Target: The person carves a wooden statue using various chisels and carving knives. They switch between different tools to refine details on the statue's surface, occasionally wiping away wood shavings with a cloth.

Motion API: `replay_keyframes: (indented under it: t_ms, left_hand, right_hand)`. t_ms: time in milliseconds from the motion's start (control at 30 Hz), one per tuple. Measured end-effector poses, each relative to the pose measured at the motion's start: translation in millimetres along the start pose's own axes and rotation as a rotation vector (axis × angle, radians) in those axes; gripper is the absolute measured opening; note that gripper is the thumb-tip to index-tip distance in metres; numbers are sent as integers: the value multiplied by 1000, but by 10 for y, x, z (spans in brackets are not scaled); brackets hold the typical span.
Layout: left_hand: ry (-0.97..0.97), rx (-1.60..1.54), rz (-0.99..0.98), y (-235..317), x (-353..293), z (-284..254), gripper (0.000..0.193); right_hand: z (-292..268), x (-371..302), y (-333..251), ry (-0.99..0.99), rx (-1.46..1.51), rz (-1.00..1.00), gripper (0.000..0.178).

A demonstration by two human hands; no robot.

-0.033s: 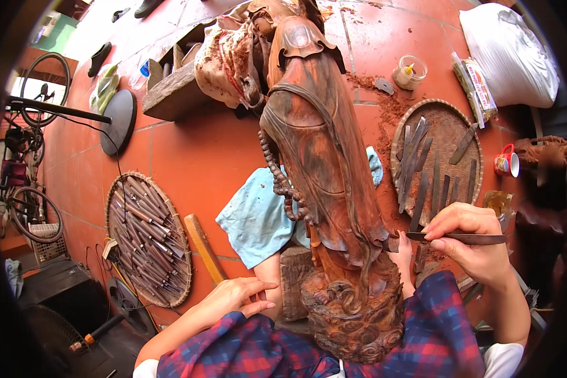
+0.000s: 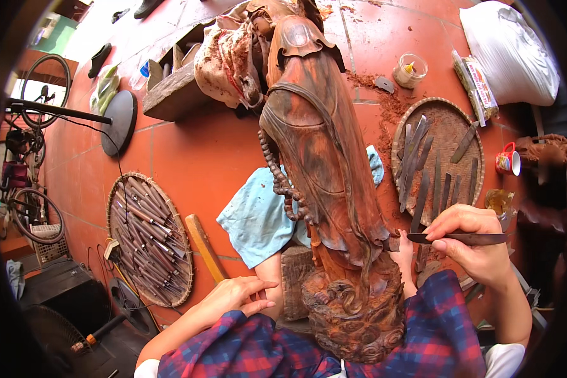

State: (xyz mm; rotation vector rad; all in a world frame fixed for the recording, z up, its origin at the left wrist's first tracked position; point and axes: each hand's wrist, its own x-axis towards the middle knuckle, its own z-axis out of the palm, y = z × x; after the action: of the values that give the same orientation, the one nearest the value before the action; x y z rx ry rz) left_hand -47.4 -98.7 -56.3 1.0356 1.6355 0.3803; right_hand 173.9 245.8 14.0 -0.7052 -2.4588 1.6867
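Note:
A carved wooden statue (image 2: 312,135) in a long robe, with a string of beads, leans across the middle between my legs. Its knobbly carved base (image 2: 353,315) rests toward my lap. My right hand (image 2: 472,242) pinches a thin, flat dark file (image 2: 479,239) between thumb and fingers. The file's tip points left, close to the robe's lower hem; I cannot tell whether it touches. Left of the base, my left hand (image 2: 242,294) lies by my bare leg, fingers loosely stretched and thumb apart, with nothing in it.
A round basket of flat files (image 2: 466,135) lies right, a basket of handled chisels (image 2: 148,239) left. A cloth bundle (image 2: 227,63) on a wooden block (image 2: 176,94) supports the statue's upper end. A glass jar (image 2: 411,70), red mug (image 2: 507,160) and wooden mallet handle (image 2: 205,249) lie around.

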Motion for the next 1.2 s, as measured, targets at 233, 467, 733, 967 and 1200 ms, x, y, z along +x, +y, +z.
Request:
replay_keyframes:
  t_ms: [233,467,733,967,1200]
  left_hand:
    - [-33,30,-95,2,-21,11,43]
    - [-46,65,-89,-8,49,73,43]
    - [-65,131,-104,-44,120,118,45]
    - [-29,187,-33,-82,185,105,41]
    - [35,177,5,-205,154,122,40]
  right_hand:
    - [-74,-218,236,-76,40,57,13]
    - [-227,-288,360,-179,63,69,19]
    - [-313,-244,383,-224,217,104,15]
    - [-278,-257,265,-130,368,269,11]
    - [-179,-263,261,-139,410,346,17]
